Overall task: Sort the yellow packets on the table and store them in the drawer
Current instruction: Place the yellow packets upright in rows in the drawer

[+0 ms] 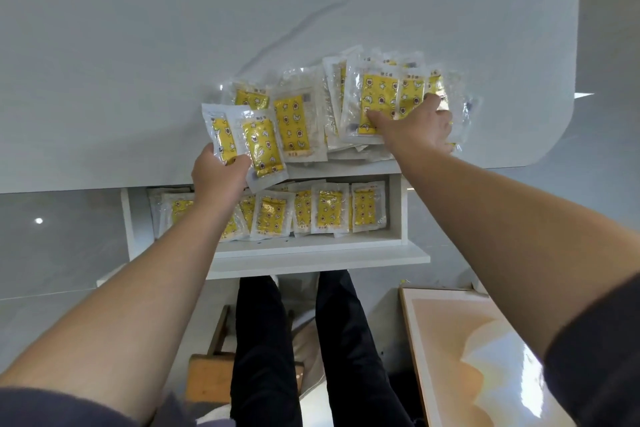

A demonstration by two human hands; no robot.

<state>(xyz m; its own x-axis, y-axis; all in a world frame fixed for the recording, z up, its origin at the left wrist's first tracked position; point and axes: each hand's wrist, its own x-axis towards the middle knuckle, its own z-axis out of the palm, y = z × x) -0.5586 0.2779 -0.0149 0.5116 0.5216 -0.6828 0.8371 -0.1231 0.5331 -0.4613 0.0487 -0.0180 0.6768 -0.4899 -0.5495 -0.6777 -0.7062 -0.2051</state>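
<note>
the person stands at a glossy white table [173,62] with both bare arms stretched out over its near edge. the left hand [218,180] is clamped on two yellow packets [263,146], thumb across their lower ends and fingers behind. it holds them fanned and upright just above the table edge, over the left part of the open drawer [311,253].

the right hand [420,130] lies on top of the pile of yellow packets [381,94] at the right of the table edge. its thumb stretches left across one packet and its fingers bend over the far side. from here i cannot tell whether it grips the pile or only presses on it. a few more loose packets [294,125] lie flat between the two hands, overlapping one another and touching the pile.

the drawer is pulled out from under the table. inside it a row of stored packets [329,208] leans against the back, overlapping side by side across most of its width, and the left forearm hides part of the row.

below, the person's black trousers [263,340] show, with a wooden stool [207,378] just beside them on the left and a pale orange board [450,340] on the right.
</note>
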